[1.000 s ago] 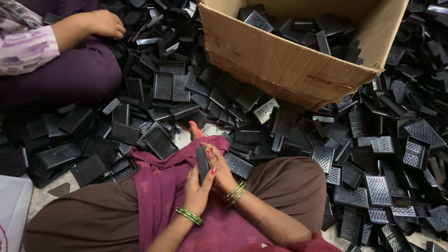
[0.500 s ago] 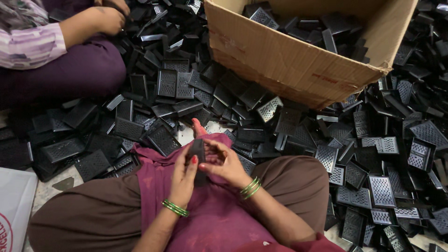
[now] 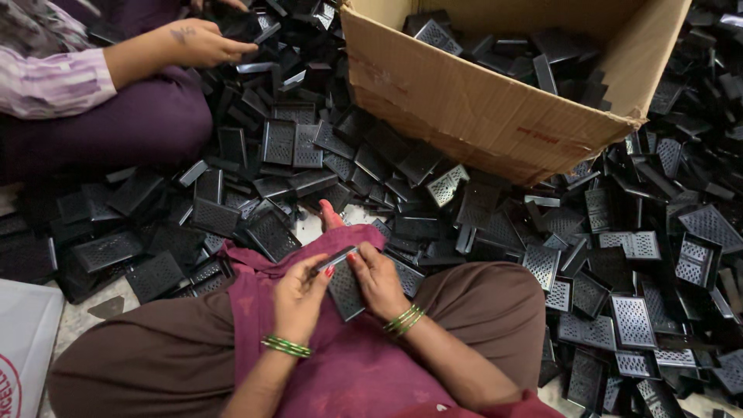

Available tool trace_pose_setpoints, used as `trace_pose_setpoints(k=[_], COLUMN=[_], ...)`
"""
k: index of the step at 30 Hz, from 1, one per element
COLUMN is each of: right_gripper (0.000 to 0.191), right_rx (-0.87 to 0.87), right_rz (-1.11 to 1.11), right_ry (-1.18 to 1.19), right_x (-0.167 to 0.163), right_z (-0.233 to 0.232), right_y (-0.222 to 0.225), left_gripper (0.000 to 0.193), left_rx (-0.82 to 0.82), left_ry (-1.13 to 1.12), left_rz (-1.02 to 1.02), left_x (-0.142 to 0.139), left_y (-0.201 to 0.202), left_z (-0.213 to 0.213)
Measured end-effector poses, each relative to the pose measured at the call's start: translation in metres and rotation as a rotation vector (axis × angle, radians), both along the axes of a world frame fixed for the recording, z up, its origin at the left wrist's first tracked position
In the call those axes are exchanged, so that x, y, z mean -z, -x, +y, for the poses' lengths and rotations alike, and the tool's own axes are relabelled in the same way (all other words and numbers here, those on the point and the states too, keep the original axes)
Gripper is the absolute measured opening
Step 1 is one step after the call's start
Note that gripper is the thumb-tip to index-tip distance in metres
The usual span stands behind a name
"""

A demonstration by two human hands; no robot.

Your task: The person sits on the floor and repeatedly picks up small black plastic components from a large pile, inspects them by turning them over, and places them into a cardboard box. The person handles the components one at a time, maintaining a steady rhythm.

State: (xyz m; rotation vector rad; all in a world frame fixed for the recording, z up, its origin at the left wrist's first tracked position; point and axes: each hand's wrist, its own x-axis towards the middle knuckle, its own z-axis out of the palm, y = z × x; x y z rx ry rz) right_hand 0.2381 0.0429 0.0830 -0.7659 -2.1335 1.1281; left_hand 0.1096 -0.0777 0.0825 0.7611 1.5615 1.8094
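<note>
A flat black perforated plastic panel (image 3: 344, 288) is held over the lap, above a maroon cloth (image 3: 348, 364), between the two hands. It is gripped on its left edge by the left hand (image 3: 300, 298), whose fingers are curled around it, and on its right edge by the right hand (image 3: 379, 280), likewise closed on it. Green bangles (image 3: 286, 346) are worn on the left wrist. A heap of similar black grille pieces (image 3: 635, 255) is spread over the floor on the far side and to the right. At the far right, an open brown cardboard box (image 3: 472, 116) is seen tilted, with more black pieces (image 3: 495, 46) lying inside it. At the far left, another person's hand (image 3: 203, 42) rests on the heap.
</note>
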Motion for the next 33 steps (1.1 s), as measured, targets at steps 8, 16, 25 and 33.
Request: trace_pose_setpoints(k=[8,16,25,33], right_gripper=[0.022,0.03,0.076,0.03], right_rx=[0.08,0.226,0.928,0.415], right_rz=[0.058,-0.143,0.112,-0.328], right_ry=[0.213,-0.039,-1.155,-0.614], right_x=[0.0,-0.07,-0.194,-0.072], right_z=[-0.009,0.045,0.288,0.128], right_y=[0.007,-0.024,-0.117,-0.056], left_gripper=[0.033,0.034,0.061,0.055], left_rx=[-0.148,-0.034,-0.2,-0.156], left_ry=[0.302,0.409,0.692,0.858], left_rz=[0.575,0.857,1.107,0.967], left_x=[0.027,0.022,0.083,0.116], left_y=[-0.024,0.063,0.169,0.175], left_z=[0.003,0.006,0.038,0.035])
